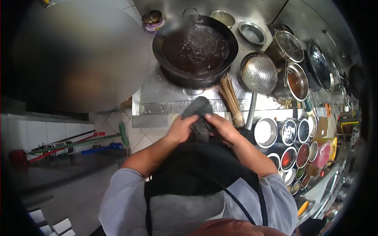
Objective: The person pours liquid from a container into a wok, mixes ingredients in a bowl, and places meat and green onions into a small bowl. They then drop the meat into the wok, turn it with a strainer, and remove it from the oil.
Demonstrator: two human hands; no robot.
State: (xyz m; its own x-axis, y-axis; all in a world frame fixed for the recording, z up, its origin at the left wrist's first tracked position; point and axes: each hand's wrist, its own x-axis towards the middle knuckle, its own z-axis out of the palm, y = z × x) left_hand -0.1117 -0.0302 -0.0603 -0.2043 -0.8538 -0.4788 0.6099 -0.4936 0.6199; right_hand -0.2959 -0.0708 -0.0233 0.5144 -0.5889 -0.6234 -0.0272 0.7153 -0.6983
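Observation:
Both my hands grip a dark grey cloth (200,118) in front of my black apron, near the front edge of the steel stove. My left hand (182,128) is closed on the cloth's left side, its thumb lying over it. On the other side my right hand (223,126) pinches the cloth with its thumb on top; the other fingers are partly hidden. Just beyond, a large black wok (195,51) holds dark, foamy liquid. A bamboo wok brush (231,100) leans by the wok's right side, with a perforated strainer ladle (258,73) next to it.
Pots with liquid (297,80) and a steel bowl (252,33) stand at the back right. Several seasoning containers (265,133) fill the right side. A tin (153,21) sits behind the wok on the left. Brooms (78,143) lie at left. A large blurred round shape covers the upper left.

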